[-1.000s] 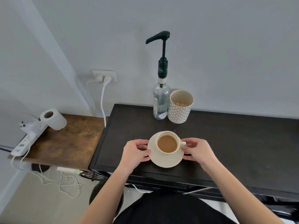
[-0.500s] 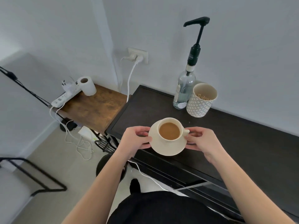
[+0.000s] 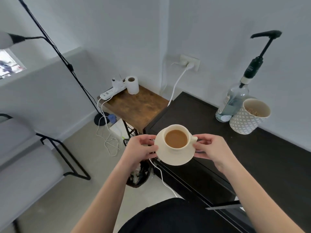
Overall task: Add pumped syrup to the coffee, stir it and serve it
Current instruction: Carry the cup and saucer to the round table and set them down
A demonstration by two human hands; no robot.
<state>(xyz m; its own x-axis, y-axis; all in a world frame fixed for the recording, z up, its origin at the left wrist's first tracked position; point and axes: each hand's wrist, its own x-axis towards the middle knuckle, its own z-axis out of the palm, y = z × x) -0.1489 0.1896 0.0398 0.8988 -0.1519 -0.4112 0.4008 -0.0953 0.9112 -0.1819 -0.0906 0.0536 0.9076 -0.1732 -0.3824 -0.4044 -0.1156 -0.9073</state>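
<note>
Cream saucer (image 3: 175,157) with coffee cup (image 3: 176,139) between left hand (image 3: 140,150) and right hand (image 3: 212,148), both clasping rim.

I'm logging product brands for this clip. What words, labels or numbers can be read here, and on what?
None is legible.
Syrup bottle: side label and round lower sticker, too blurred to read.
Pump collar: faint pale print, too small to read.
Power strip: no readable marking.
Patterned cup, coffee cup, saucer: no text.

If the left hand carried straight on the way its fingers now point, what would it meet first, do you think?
The left hand points right, fingers already on the saucer rim, so it would press into the saucer, then the cup.
</note>
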